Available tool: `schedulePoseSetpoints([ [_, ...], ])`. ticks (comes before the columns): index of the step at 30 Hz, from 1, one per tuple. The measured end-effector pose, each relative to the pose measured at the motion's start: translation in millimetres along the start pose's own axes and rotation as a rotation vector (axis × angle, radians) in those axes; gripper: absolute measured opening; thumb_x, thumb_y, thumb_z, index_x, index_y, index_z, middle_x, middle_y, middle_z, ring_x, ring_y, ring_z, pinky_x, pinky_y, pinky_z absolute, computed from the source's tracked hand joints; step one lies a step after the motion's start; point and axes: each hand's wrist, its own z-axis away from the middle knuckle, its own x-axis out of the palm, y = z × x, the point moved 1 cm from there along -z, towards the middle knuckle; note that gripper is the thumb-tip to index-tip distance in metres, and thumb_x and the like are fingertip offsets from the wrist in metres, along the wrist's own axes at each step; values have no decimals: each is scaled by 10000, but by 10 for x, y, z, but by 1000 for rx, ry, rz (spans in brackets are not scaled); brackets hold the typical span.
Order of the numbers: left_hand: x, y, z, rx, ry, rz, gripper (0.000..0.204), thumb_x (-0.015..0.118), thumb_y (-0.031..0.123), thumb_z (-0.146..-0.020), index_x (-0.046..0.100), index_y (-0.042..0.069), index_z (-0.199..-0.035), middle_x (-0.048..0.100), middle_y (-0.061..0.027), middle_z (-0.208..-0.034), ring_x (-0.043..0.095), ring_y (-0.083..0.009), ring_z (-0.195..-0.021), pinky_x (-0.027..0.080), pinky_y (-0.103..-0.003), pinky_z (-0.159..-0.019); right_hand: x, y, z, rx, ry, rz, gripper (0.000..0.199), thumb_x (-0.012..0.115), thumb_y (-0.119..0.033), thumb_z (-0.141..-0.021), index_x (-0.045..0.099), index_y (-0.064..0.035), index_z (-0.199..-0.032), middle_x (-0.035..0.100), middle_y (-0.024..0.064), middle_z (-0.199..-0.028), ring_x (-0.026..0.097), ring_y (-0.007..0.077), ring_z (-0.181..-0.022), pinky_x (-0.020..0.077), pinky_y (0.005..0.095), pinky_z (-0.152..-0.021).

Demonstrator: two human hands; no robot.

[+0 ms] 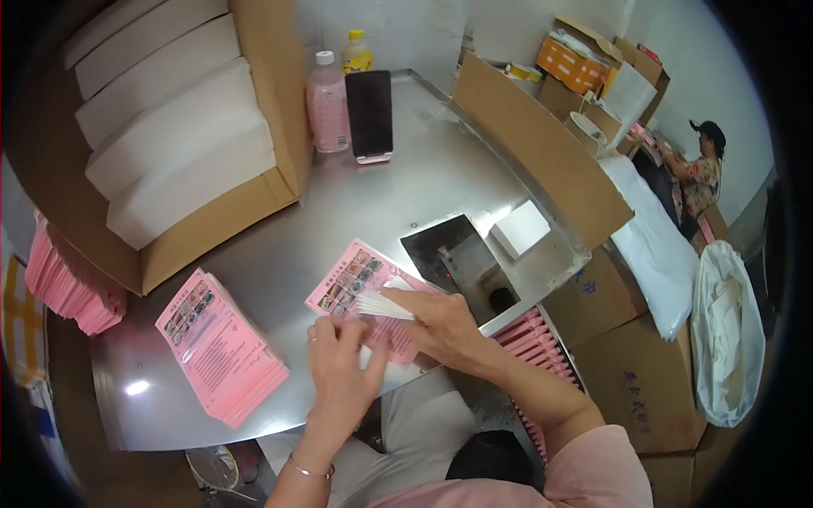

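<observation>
My right hand [445, 328] is closed on a fanned bunch of thin white paper pieces [383, 306], held over a pink printed sheet or packet [345, 278] with small food pictures. That pink piece lies on the metal table near its front edge, partly hidden by both hands. My left hand [340, 360] rests at its lower left, fingers bent and thumb apart, with no object plainly in its grasp. Left of it lies a thick stack of matching pink pieces [222, 347], slightly slanted.
A large carton [220, 229] of white paper stacks stands at the back left, with pink bundles [72, 271] beside it. A phone [369, 114] stands before two bottles. A rectangular opening [461, 262] and a white block [519, 229] lie right. A person [699, 169] sits at far right.
</observation>
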Motion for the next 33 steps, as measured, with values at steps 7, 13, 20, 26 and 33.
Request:
schedulePoseSetpoints([
  [7, -41, -123, -136, 394, 25, -751, 825, 826, 388, -626, 569, 95, -1353, 397, -266, -1449, 369, -448, -1329, 282, -601, -1028, 74, -23, 274, -511, -27, 196, 415, 613, -59, -809, 667, -106, -1218, 653, 102, -1203, 599, 247, -1206, 370, 569, -1088],
  [13, 218, -15, -175, 293, 117, -671, 1066, 806, 515, -652, 336, 64, -1496, 258, -282, -1566, 186, -526, -1451, 77, -697, -1138, 604, 70, -443, -292, -150, 448, 305, 606, -124, -812, 635, -32, -1102, 632, 121, -1101, 620, 310, -1008, 340, 577, -1101],
  [20, 83, 79, -65, 427, 93, -851, 638, 760, 463, -722, 648, 158, -1272, 489, -228, -1378, 435, -444, -1232, 331, -541, -928, -502, 514, 128, -119, 259, 521, 371, 691, -74, -755, 631, 15, -1110, 652, 160, -1031, 631, 355, -992, 445, 502, -949],
  [26, 124, 100, -121, 424, 197, -818, 587, 756, 430, -722, 643, 108, -1200, 519, -176, -1207, 465, -384, -1092, 345, -497, -879, -842, 1270, 387, 181, 404, 817, 194, 701, -149, -860, 692, -30, -1013, 588, 103, -921, 567, 284, -897, 435, 426, -789],
  [33, 56, 239, -108, 340, 22, -841, 701, 752, 615, -717, 626, 61, -1127, 519, -176, -1192, 444, -364, -1033, 335, -488, -879, -906, 1299, 358, 219, 461, 628, 98, 658, -91, -896, 696, -3, -876, 566, 135, -850, 558, 309, -852, 462, 412, -745],
])
